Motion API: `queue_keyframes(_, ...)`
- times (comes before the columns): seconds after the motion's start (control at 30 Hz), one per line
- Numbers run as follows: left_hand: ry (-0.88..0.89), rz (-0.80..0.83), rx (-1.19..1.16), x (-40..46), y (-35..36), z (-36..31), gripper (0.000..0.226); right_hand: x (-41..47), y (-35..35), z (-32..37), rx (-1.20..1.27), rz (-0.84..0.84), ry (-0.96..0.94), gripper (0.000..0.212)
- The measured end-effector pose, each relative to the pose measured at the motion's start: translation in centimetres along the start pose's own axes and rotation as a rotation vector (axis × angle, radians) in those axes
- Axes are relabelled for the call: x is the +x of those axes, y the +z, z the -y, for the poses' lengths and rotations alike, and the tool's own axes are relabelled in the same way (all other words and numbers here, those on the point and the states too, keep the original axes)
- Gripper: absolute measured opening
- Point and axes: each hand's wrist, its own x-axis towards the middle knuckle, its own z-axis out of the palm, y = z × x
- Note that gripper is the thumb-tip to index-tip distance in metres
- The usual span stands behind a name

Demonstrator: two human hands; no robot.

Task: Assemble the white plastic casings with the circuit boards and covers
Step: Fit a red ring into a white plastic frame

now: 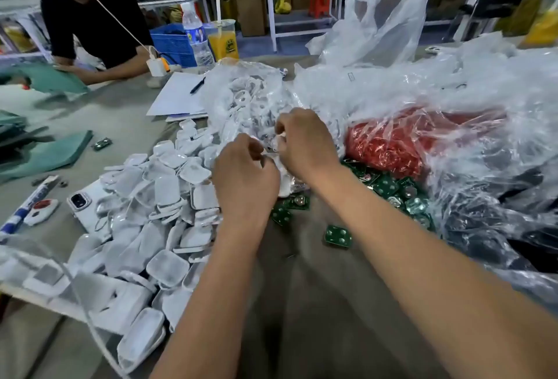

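A big heap of white plastic casings (157, 215) covers the left of the grey table. Green circuit boards (389, 188) lie scattered at centre right, one board (338, 236) apart from the rest. A clear bag of white ring-shaped covers (244, 97) sits behind my hands. My left hand (246, 179) and my right hand (305, 143) meet over the heap's edge, fingers curled, both pinching a small white plastic part (273, 149) between them. The part is mostly hidden by my fingers.
A bag of red parts (389, 146) lies right of my hands under loose clear plastic sheeting (453, 82). A phone (80, 200), a marker (30, 203), paper with a pen (181, 94), a bottle (196, 37) and a drink cup (223, 40) stand around. Another person (93, 22) works at the far left.
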Motion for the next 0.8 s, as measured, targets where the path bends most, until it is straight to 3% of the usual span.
queue_keyframes(0.13,-0.012,0.240,0.252,2.9,2.0,-0.2,0.020,2.6,0.4,-2.1,-0.122,0.253,0.125,0.035)
queue_keyframes(0.23,0.003,0.345,0.360,4.3,3.2,0.4,0.027,2.8,1.0,-2.8,-0.141,0.246,0.109,0.029)
queue_keyframes(0.33,0.052,0.335,0.425,5.7,4.2,0.5,0.040,3.2,1.0,-3.8,-0.072,0.095,0.152,0.007)
queue_keyframes(0.43,0.095,0.372,0.490,6.4,5.4,0.3,0.039,3.4,1.3,-4.4,0.092,0.028,0.264,0.014)
queue_keyframes(0.5,0.128,0.368,0.505,6.4,6.1,0.0,0.026,3.1,1.4,-4.5,0.157,-0.016,0.280,0.017)
queue_keyframes(0.67,0.162,0.273,0.503,6.3,6.8,0.2,0.015,1.7,1.2,-5.0,0.326,-0.077,0.252,0.013)
queue_keyframes(0.8,0.140,0.128,0.448,4.6,5.9,0.0,0.022,0.9,0.3,-4.7,0.466,-0.085,0.251,0.018)
